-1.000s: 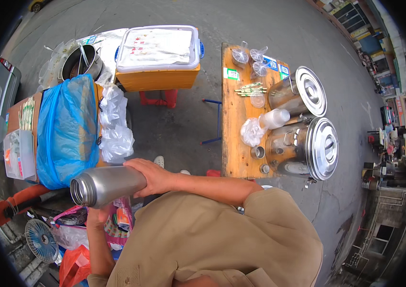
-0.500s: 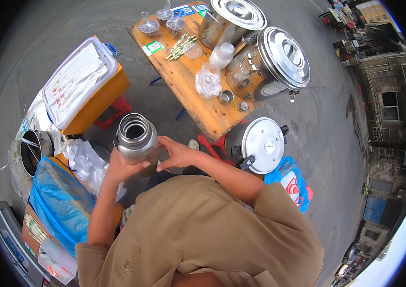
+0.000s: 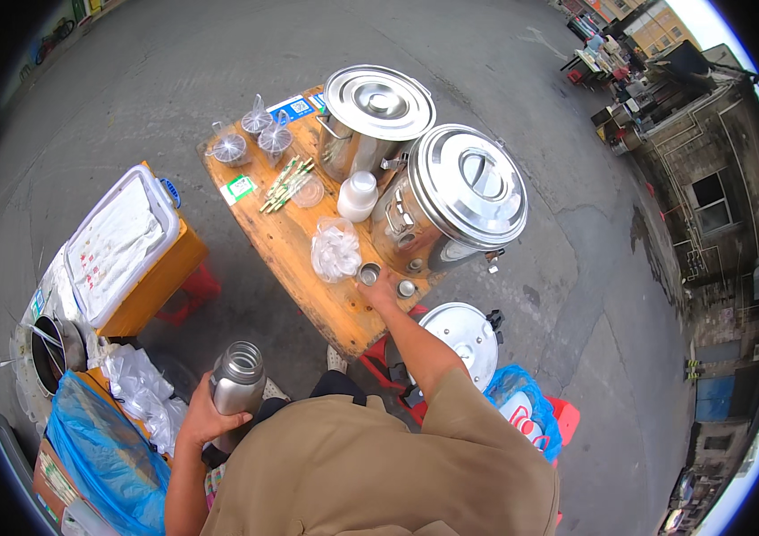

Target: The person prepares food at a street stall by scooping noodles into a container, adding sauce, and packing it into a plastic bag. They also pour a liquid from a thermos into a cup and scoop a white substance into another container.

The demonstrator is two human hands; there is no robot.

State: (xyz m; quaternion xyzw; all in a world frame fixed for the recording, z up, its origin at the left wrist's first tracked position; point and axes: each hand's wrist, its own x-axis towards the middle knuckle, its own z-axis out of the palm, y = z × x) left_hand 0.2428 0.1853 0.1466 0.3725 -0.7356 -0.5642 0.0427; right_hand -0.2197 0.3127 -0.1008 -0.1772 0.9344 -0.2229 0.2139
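Note:
My left hand (image 3: 209,416) is wrapped round the body of a steel vacuum flask (image 3: 238,391), which stands upright in front of my lap. The flask has no lid on, and its threaded neck shows. My right hand (image 3: 379,291) reaches to the near edge of the wooden table (image 3: 308,295), its fingers closed about a small steel cup (image 3: 369,273). Just right of that hand is a small round steel stopper (image 3: 406,288). Beside the cup lies a clear plastic bag (image 3: 336,250) with pale contents.
Two large lidded steel drums (image 3: 469,188) stand at the table's right side. White stacked cups (image 3: 358,195), wrapped straws (image 3: 285,185) and bagged cups (image 3: 229,147) share the table. A pressure cooker (image 3: 460,335) stands right; a white-covered box (image 3: 120,241) and blue plastic sheet (image 3: 107,456) are left.
My right hand has left the flask and stretched forward to the steel cup on the table. The flask, in my left hand, now sits lower in the view, which has shifted.

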